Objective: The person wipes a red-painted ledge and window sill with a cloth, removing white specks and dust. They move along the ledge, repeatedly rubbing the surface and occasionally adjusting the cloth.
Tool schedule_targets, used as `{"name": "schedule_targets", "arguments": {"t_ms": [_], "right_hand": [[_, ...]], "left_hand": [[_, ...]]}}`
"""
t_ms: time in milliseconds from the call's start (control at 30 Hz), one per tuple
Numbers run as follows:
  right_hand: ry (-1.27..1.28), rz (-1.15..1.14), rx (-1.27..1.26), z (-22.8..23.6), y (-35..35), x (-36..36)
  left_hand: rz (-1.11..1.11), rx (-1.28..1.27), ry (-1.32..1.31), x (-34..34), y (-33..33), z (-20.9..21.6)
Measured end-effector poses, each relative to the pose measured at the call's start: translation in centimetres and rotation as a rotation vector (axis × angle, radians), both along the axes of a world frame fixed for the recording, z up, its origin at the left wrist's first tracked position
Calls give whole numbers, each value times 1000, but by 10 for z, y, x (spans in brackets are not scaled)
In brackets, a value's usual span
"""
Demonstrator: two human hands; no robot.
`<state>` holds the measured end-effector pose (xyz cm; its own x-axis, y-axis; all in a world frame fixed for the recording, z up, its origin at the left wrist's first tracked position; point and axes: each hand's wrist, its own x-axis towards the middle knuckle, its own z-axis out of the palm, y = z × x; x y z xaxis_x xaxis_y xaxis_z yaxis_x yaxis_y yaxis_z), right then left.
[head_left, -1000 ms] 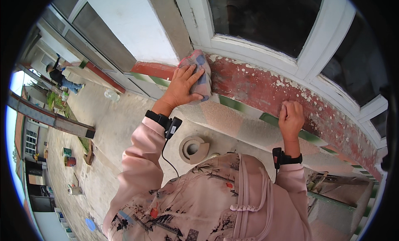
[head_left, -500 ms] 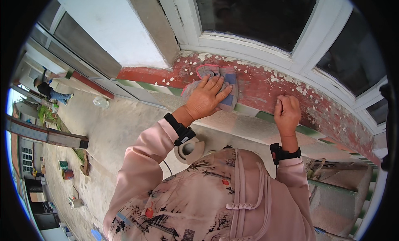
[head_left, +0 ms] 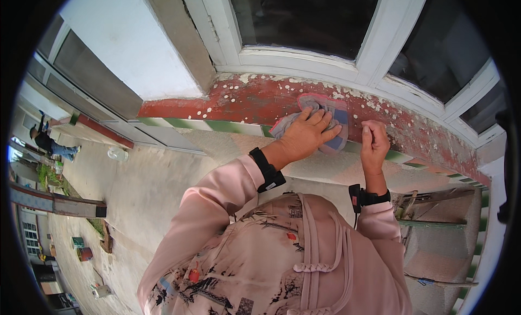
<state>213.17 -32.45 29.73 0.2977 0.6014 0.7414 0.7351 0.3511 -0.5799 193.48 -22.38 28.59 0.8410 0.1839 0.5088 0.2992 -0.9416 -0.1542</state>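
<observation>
My left hand (head_left: 304,137) presses a bunched grey cloth (head_left: 341,117) with pink edging and a blue patch onto the red windowsill (head_left: 247,100). Its fingers bend over the folds, and part of the cloth lies hidden beneath the palm. The sill's red paint is worn and dotted with pale flecks. To the right, my right hand (head_left: 374,144) hovers by the sill's front edge, its fingers curled closed with nothing visible in them. Both wrists wear black bands.
White-framed windows (head_left: 304,60) rise behind the sill, beside a white wall (head_left: 116,41). Green and white tiles (head_left: 222,127) line the sill's front. Concrete ground (head_left: 141,190) spreads to the left, with buckets (head_left: 84,253) and a distant person (head_left: 51,141).
My left hand has slid the cloth rightward along the sill, closer to my right hand. My right hand stays near the front edge, still curled. The view has shifted slightly.
</observation>
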Motion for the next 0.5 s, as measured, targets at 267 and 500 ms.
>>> {"name": "schedule_targets", "arguments": {"t_ms": [267,500], "right_hand": [[-38,-133,15,6,-43,3],[8,-208,40,10,-68,-1]], "left_hand": [[115,-124,161,-78,27,28],[75,-40,64,-31,9,4]]}}
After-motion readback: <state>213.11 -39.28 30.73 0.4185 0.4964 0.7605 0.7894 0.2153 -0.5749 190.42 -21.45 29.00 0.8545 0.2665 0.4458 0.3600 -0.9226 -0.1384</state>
